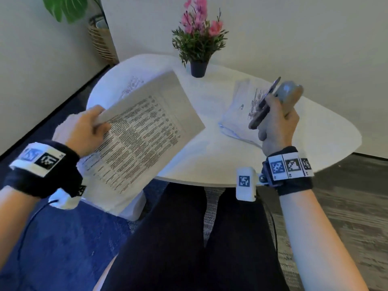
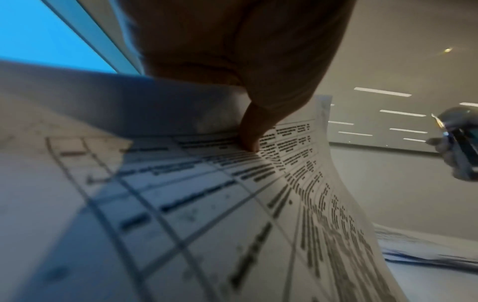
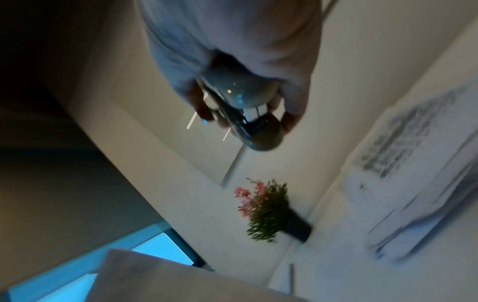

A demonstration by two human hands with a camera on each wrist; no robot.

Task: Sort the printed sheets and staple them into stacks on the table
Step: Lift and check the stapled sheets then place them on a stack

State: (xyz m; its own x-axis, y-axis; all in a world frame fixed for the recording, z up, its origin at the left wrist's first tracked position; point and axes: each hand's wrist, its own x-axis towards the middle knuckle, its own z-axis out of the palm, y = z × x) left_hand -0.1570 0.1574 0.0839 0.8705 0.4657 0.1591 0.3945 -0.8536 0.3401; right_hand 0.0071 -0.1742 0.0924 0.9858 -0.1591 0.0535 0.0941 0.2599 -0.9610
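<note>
Left hand (image 1: 88, 131) pinches the limp, light sheets (image 1: 142, 131) at centre-left; right hand (image 1: 277, 124) grips the rigid stapler (image 1: 279, 97). Staple near the pinched corner.

A potted plant (image 1: 198, 45) with pink flowers stands at the table's far edge. A wicker basket (image 1: 102, 42) holding a leafy plant sits on the floor, far left.

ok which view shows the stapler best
The head view: the stapler shows whole, gripped by the right hand. The right wrist view shows it blurred, end-on; the left wrist view catches only part at its edge.
</note>
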